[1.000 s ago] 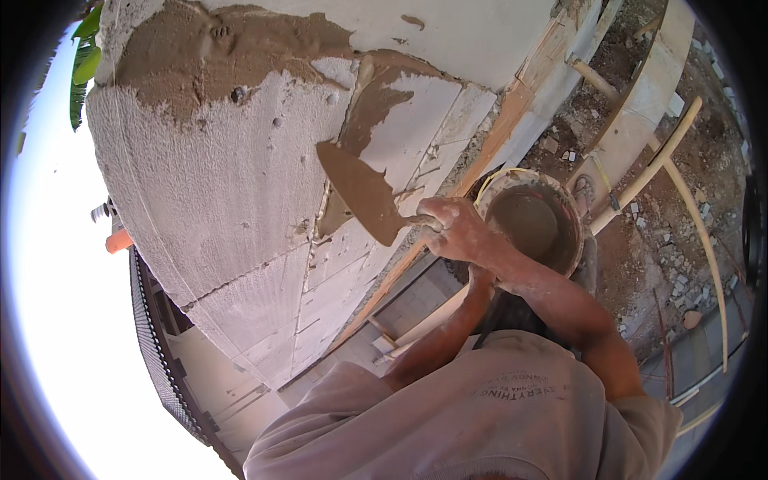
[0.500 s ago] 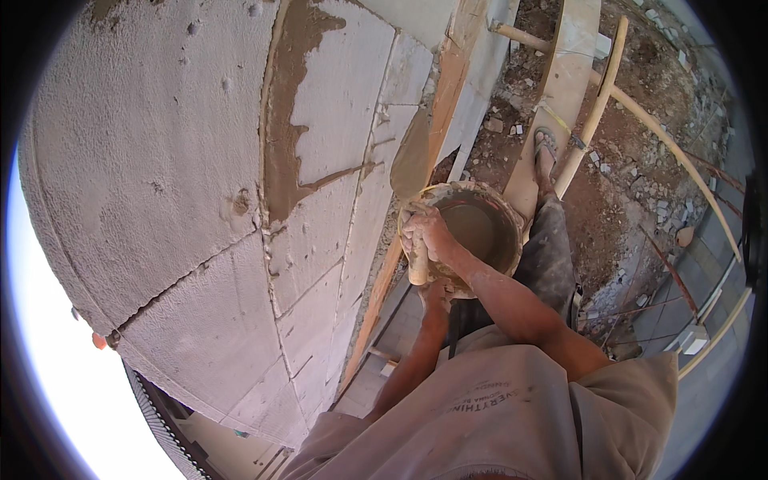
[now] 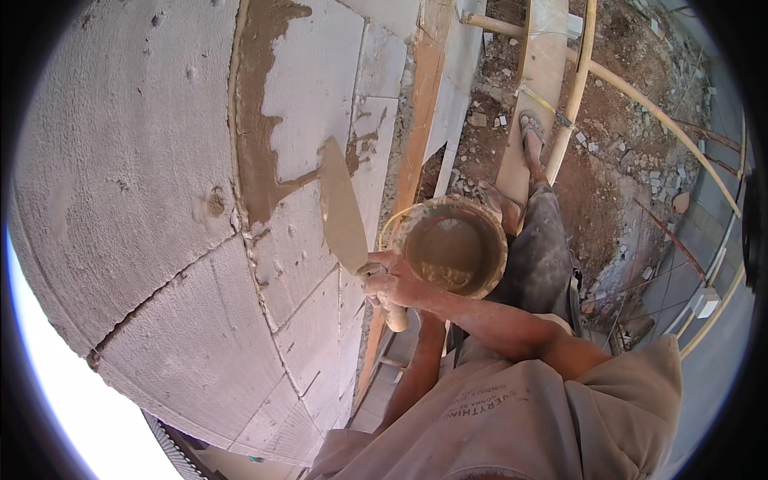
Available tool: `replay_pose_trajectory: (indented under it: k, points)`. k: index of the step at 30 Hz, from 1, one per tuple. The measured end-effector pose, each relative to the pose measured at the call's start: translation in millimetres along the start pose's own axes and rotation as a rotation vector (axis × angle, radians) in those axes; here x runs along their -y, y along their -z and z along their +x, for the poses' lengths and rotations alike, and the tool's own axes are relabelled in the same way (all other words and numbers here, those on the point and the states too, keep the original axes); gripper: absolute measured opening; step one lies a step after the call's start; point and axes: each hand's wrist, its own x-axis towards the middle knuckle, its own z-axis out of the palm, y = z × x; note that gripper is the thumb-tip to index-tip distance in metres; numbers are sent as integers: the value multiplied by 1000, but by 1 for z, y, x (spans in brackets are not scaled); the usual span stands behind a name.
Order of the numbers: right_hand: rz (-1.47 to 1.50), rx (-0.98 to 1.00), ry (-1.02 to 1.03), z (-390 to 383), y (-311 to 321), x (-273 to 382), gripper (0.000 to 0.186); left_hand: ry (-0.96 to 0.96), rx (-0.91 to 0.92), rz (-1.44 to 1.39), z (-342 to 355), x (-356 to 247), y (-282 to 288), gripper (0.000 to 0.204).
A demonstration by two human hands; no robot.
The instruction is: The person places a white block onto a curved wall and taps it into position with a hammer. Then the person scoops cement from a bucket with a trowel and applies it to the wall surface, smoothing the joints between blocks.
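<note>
Trowel [image 3: 344,210] in right fingers [image 3: 382,285] has swung away from bucket [image 3: 499,258].

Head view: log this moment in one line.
right hand: gripping trowel | left hand: hidden behind right forearm | bucket: wet mix inside | wall: partly mortared | trowel-wall contact: unclear

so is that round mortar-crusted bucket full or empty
Partly full: in the round mortar-crusted bucket, wet grey-brown mortar lies below the rim, with inner wall showing above it.
</note>
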Motion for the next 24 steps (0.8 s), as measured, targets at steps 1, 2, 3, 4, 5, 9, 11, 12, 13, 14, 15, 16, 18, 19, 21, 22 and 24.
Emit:
replay_pose_trajectory:
  k: [1,2,3,4,5,9,11,12,13,14,15,16,18,19,21,22,24]
  points:
    - [57,-70,27,9,11,3,33,7,8,8,4,-6,1,26]
    - [114,-140,53,20,21,9,37,7,18,16,9,-11,0,26]
    - [91,-232,77,32,29,21,38,11,22,6,13,-13,0,26]
    - [60,-320,94,43,35,33,38,13,23,-3,15,-11,0,26]
    - [-74,-345,70,47,30,41,39,18,28,3,13,-9,0,26]
    - [-642,-388,100,48,7,21,46,-36,73,84,13,-19,-12,25]
    - [-851,-342,90,25,2,-7,49,-58,103,120,15,-26,-20,25]
    - [-911,-289,46,6,-1,-10,49,-73,118,133,18,-25,-18,25]
    - [-969,-259,2,-10,1,-1,49,-85,153,168,23,-31,-21,25]
    - [-930,-252,-9,-24,16,16,48,-107,205,209,32,-38,-31,25]
    - [-910,-193,-62,-49,29,42,48,-130,236,200,39,-28,-21,25]
    - [-1099,-185,-97,-67,54,59,48,-158,280,215,50,-27,-22,25]
    - [-853,-151,1,-105,124,85,49,-172,251,277,49,-45,-49,25]
    - [-623,-148,-294,-123,145,106,45,-143,90,312,34,-54,-80,25]
    - [-1456,-323,-191,-154,188,116,46,-231,136,321,7,-67,-101,26]
    - [-1745,-283,20,-168,210,118,46,-279,161,323,-9,-74,-112,26]
    - [-2178,-167,327,-181,241,133,46,-363,121,471,-64,-97,-146,25]
